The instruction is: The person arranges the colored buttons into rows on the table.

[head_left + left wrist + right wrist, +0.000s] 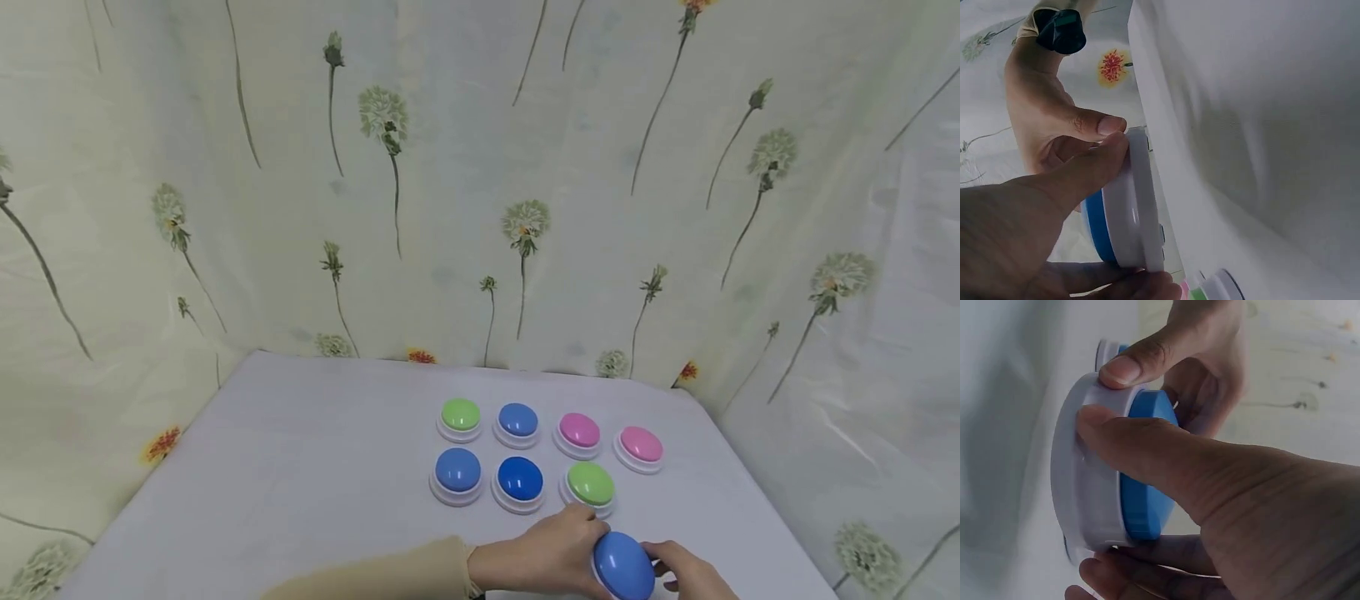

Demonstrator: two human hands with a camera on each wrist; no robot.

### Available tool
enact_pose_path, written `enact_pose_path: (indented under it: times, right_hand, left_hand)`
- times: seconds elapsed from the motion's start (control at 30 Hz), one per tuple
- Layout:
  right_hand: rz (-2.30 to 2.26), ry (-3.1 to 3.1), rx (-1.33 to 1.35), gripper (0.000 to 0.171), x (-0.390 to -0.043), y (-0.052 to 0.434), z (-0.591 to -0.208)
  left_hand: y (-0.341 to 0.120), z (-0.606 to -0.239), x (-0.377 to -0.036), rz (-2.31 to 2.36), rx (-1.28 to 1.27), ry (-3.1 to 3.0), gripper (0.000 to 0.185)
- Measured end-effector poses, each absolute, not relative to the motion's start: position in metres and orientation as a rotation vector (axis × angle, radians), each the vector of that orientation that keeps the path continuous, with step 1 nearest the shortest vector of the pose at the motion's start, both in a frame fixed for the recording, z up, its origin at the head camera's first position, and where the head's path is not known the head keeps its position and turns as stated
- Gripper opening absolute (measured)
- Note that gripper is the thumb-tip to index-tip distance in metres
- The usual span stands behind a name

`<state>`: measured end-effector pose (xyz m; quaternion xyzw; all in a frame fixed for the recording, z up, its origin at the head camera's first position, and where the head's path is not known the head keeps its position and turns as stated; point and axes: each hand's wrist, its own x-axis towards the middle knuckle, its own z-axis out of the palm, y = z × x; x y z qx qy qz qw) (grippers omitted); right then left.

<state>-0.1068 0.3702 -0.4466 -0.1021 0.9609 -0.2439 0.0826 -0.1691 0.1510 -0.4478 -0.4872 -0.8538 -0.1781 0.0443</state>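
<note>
A push button (624,565) with a blue dome on a round white base is held between both hands near the table's front right. My left hand (551,550) grips its left side, thumb on the base's edge and fingers round the far side. On the opposite side, my right hand (690,573) holds it with the thumb pad (1094,419) against the white base and curled fingers (1107,575) below. The button is tilted, dome toward the head camera. Just behind the left hand stands a green button (590,483), its base partly hidden by that hand.
A dark blue button (520,478) and a lighter blue one (457,470) stand left of the green one. Behind them runs a row: green (461,414), blue (517,420), pink (580,430) and pink (641,444). Flowered cloth (450,208) hangs around the white table (315,458).
</note>
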Motion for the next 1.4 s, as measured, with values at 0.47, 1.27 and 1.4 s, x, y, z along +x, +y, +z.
enact_pose_path:
  times: [0.47,1.27,1.4]
  right_hand:
    - [-0.903,2.753,-0.164,0.077,-0.141,0.443,-0.462]
    - [-0.985,2.803,-0.313,0.071,-0.203,0.466,-0.48]
    - [-1.009,2.782,-0.252,0.072,-0.207,0.461,-0.48]
  left_hand:
    - [0.237,-0.473,-0.184,-0.503,-1.285,-2.724,0.063]
    - [0.278,-0.47,-0.217,-0.499,-0.856,-2.885,0.04]
    - [0.277,-0.469,-0.221,-0.516,-0.816,-2.928,0.041]
